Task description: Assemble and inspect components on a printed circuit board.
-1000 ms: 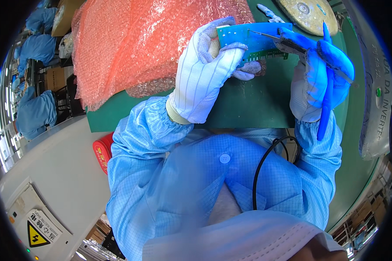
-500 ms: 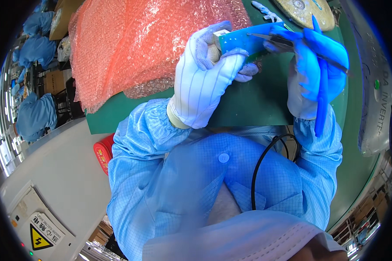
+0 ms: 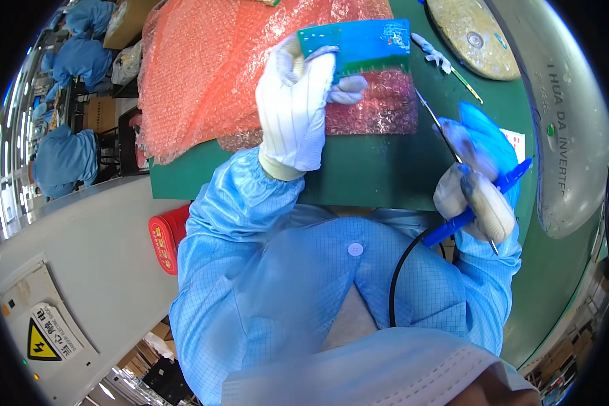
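Observation:
My left hand (image 3: 294, 115), in a white striped glove, grips a circuit board (image 3: 365, 44) by its left end. The board's blue-lit face shows, with a green lower edge, raised over pink bubble wrap. My right hand (image 3: 477, 196), gloved and partly blurred, is lower on the right, apart from the board. Its fingers are closed round a slim pointed metal tool (image 3: 434, 118), tip slanting up toward the board. A blue-handled tool (image 3: 450, 227) also lies across that hand; its working end cannot be made out.
Pink bubble wrap (image 3: 210, 74) covers the left of the green table (image 3: 372, 169). A round, stained disc (image 3: 474, 37) and a thin stick with a whitish wrapped end (image 3: 433, 53) lie at the back right. A black cable (image 3: 394, 291) hangs before me. A red container (image 3: 169, 237) stands left.
My right hand has drawn away from the board, down toward me, with its tools turned. My left hand has shifted slightly left, and more of the board's face shows.

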`<state>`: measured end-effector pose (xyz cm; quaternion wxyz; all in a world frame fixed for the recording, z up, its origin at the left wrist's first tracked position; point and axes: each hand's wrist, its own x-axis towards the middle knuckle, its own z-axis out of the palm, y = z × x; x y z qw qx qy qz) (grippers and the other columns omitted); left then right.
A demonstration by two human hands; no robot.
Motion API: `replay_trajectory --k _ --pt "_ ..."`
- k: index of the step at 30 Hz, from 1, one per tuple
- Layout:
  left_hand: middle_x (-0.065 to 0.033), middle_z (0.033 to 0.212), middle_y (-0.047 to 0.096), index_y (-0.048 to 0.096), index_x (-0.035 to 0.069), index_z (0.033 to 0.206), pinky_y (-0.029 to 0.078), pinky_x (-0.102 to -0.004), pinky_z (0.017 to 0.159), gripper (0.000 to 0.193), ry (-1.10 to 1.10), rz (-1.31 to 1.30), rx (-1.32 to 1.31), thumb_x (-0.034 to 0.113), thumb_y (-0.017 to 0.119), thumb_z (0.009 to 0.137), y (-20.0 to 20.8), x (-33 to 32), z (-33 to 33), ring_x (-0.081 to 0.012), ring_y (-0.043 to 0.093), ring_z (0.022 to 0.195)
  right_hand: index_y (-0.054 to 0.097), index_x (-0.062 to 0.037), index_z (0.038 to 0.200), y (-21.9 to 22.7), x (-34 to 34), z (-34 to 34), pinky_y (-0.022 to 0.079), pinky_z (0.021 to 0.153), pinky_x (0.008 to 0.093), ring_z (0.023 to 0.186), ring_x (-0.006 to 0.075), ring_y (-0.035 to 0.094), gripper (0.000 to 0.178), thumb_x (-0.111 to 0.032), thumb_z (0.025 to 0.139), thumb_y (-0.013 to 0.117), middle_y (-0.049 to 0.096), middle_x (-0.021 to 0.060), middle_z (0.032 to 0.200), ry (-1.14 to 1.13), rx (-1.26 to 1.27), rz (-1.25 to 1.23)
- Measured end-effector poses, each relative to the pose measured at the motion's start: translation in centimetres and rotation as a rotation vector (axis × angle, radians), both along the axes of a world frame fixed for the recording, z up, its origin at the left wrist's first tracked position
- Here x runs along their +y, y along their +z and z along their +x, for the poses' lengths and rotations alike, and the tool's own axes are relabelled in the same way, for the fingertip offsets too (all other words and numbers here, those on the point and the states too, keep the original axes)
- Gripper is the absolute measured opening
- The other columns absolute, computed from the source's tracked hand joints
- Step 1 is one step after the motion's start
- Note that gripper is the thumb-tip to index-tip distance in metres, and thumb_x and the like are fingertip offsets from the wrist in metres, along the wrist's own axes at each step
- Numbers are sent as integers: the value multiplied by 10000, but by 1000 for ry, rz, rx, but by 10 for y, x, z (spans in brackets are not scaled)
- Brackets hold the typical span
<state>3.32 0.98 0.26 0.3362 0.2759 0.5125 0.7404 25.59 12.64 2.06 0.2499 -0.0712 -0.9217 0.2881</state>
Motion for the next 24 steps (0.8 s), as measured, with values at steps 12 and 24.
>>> replay_trajectory --k 12,24 --pt "-171 1168 598 520 24 1193 501 -386 944 555 218 271 1285 -100 734 697 -17 -2 -16 -291 592 1121 586 -97 1095 -33 -9 -34 562 767 557 880 402 664 252 -3 861 602 642 259 984 -212 788 -236" --pt "-106 1088 637 698 141 1020 526 -417 897 432 318 310 1398 -4 802 627 -15 6 -4 -256 646 960 591 -93 1139 -25 -1 -29 552 760 491 881 367 662 330 -28 822 655 639 248 1042 -77 555 -233"
